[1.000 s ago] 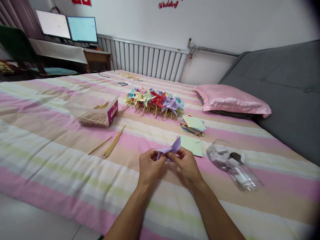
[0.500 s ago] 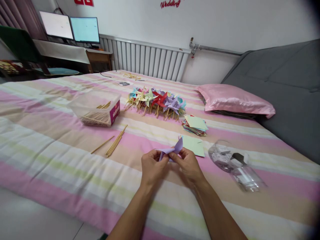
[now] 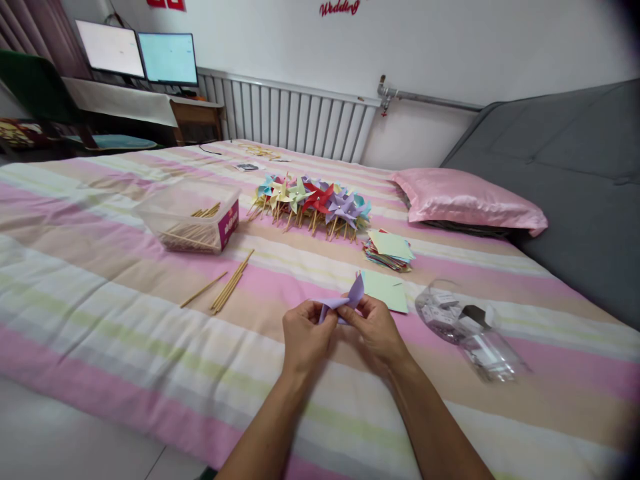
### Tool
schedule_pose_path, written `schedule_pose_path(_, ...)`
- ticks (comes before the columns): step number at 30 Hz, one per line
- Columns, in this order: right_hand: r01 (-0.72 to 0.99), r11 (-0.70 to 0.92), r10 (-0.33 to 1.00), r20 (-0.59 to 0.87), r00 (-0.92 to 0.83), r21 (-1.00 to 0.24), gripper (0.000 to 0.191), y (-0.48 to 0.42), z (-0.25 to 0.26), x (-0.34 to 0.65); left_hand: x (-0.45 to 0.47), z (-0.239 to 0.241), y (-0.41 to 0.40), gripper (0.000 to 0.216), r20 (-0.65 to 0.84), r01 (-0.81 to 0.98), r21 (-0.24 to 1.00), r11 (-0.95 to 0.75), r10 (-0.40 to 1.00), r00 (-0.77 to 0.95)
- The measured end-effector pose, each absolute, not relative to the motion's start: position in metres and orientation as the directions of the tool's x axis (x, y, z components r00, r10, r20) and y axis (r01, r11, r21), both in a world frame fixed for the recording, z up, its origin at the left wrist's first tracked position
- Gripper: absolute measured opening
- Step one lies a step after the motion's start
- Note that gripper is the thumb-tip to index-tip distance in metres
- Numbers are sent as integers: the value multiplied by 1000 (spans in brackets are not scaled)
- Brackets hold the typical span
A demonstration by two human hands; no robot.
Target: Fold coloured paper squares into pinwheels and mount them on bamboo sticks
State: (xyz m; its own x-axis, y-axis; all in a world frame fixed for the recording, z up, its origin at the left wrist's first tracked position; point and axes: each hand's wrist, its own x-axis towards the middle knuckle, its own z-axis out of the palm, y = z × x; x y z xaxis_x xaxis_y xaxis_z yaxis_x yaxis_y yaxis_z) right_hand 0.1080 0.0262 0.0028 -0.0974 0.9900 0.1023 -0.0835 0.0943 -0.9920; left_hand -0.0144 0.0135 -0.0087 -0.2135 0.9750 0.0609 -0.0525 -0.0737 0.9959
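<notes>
Little shifted: left hand (image 3: 307, 331) and right hand (image 3: 378, 328) still pinched the purple paper (image 3: 335, 303) between them, above the bed (image 3: 125, 353) toward its near edge, so the folds seemingly stayed gathered, though their centre was hidden.

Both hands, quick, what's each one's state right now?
Left hand: closed, pinching the folded purple paper.
Right hand: closed, pinching the same folded purple paper.

A home bedroom; striped bedspread (image 3: 165, 373), pink pillow (image 3: 470, 200), grey headboard (image 3: 560, 153)
</notes>
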Motion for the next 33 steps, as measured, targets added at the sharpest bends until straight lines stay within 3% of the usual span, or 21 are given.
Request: schedule_pose_path(33,-93,69,983,84,-165,-993,26,30,1,114,-16,-12,12,10,69,-85,993,-85,983,-171)
